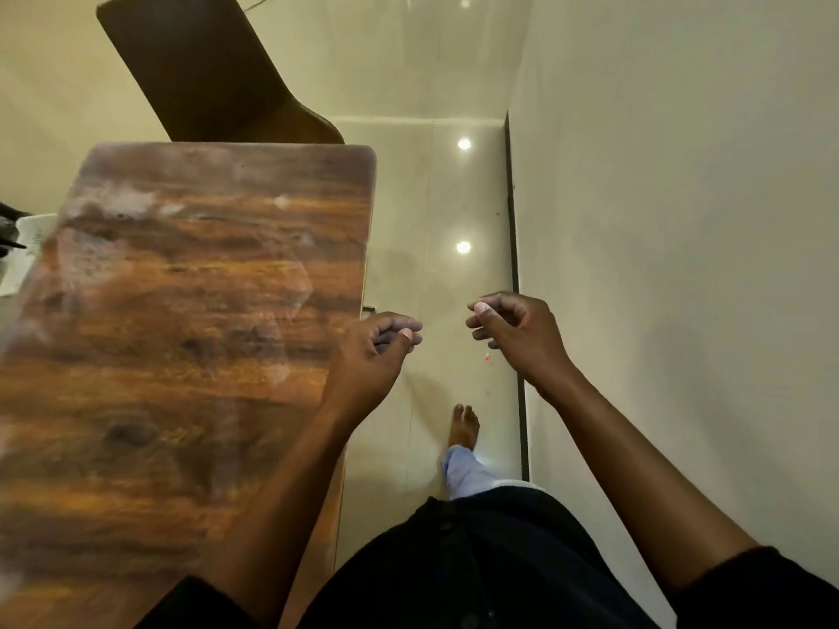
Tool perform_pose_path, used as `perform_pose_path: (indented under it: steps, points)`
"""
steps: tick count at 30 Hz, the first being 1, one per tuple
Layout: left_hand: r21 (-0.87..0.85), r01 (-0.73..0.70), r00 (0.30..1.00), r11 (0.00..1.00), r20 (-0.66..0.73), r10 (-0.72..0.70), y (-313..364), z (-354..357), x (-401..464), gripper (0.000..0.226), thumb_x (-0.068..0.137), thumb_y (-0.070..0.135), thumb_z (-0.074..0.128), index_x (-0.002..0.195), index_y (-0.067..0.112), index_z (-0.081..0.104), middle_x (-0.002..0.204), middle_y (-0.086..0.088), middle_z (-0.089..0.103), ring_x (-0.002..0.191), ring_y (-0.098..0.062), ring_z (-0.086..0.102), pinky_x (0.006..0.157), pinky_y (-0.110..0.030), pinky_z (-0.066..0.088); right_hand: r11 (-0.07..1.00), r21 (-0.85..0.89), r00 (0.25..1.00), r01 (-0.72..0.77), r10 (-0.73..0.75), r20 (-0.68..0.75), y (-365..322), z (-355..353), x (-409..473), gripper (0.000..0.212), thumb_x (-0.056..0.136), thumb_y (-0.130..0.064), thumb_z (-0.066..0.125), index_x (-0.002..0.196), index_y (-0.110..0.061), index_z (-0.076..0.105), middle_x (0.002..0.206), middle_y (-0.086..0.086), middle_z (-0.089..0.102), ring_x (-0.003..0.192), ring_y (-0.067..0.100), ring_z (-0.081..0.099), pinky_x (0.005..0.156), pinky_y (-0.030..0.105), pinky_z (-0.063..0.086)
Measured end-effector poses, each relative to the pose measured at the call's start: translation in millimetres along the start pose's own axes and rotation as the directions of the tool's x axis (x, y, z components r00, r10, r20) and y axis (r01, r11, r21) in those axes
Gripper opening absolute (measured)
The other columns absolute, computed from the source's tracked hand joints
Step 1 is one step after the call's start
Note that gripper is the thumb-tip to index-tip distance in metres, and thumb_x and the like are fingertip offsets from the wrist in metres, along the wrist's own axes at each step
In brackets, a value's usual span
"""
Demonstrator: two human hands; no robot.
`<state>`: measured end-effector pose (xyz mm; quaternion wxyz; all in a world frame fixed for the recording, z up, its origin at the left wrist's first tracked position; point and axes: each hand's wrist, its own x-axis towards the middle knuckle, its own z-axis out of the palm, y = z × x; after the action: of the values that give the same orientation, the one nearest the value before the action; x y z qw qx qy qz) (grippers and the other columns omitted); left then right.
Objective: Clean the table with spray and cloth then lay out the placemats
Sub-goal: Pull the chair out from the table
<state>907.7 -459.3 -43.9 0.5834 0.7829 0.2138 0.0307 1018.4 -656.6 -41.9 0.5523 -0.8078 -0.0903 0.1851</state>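
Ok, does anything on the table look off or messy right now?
Yes: pale, hazy smears cloud the far end of the wooden table, around, dulling the grain there. Both the left hand and the right hand hold nothing; no cloth or spray shows.

a dark wooden chair (213, 70) stands on the glossy tiled floor (436, 211) beside a wall (681, 220).

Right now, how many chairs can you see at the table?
1: a dark chair at the far end of the wooden table. Others may sit outside the view.
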Motion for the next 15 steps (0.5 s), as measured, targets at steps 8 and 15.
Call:
perform_pose_path:
  steps: [8,15]
  points:
    - [-0.045,0.071,0.987,0.996,-0.144,-0.077,46.3,-10.1,152.6,0.025,0.111,0.01,0.06,0.11,0.028,0.077,0.103,0.003,0.082,0.099,-0.009,0.079,0.087,-0.024,0.06,0.998,-0.038,0.991,0.051,-0.046,0.122,-52.1,-15.9,174.0,0.016,0.1,-0.025,0.062,0.1,-0.017,0.076,0.085,-0.002,0.078,0.078,0.015,0.075,0.077,0.032,0.058]
    - [-0.05,-0.002,0.983,0.999,-0.182,-0.007,61.6,-20.3,290.2,0.022,0.112,0.008,0.059,0.123,0.012,0.078,0.102,0.002,0.08,0.092,0.005,0.077,0.078,-0.01,0.056,0.987,-0.096,0.98,0.129,-0.113,0.161,-84.7,-17.2,308.5,0.017,0.101,-0.024,0.062,0.104,-0.016,0.076,0.087,-0.002,0.078,0.079,0.012,0.075,0.073,0.026,0.056]
